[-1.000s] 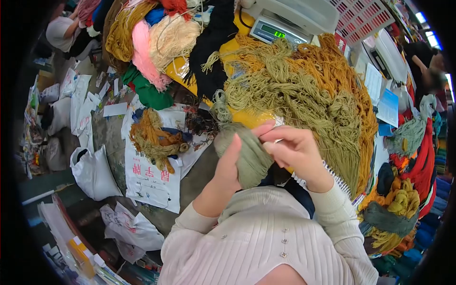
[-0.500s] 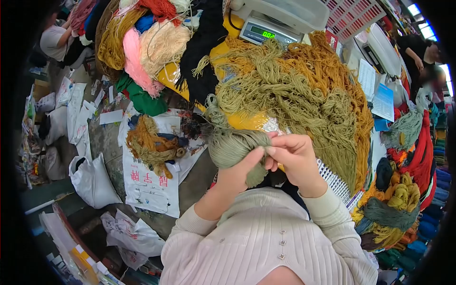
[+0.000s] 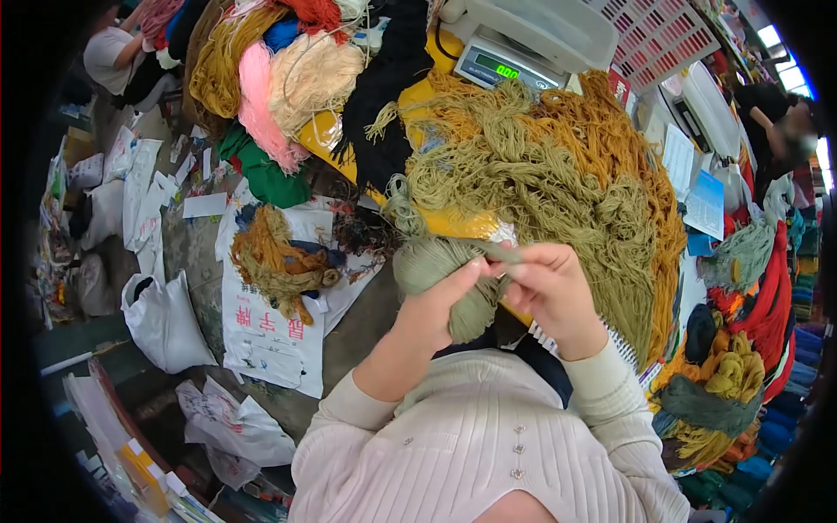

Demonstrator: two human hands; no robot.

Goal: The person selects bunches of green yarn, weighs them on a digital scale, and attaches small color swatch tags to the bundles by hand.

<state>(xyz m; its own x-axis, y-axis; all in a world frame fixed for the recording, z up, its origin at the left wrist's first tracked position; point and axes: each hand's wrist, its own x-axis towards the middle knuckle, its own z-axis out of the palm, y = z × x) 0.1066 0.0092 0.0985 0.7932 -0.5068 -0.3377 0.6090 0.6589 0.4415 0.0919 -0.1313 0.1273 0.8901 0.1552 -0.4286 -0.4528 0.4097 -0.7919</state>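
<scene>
A grey-green hank of yarn [image 3: 429,264] hangs in front of my chest, bunched over my left hand [image 3: 440,307], which is closed around it. My right hand [image 3: 551,285] pinches a thin strand bundle drawn out from the hank, just right of the left fingertips. Some fingers of both hands are hidden behind the yarn and each other. Beyond them, a large heap of olive-green yarn [image 3: 558,183] spreads over the yellow table cover [image 3: 466,224], with orange-brown yarn [image 3: 602,109] along its far and right sides.
A digital scale [image 3: 506,63] with a clear tray stands at the back. Left are pink yarn [image 3: 259,100], black yarn [image 3: 375,87] and a white sack [image 3: 166,322] on the floor. A spiral notebook [image 3: 623,349] lies at the table edge. Two other people are at the far sides.
My right hand has moved slightly right, and a strand bundle now stretches between the two hands. The hank sits more compactly over my left hand. The scale reading went from 0.02 to 0.00.
</scene>
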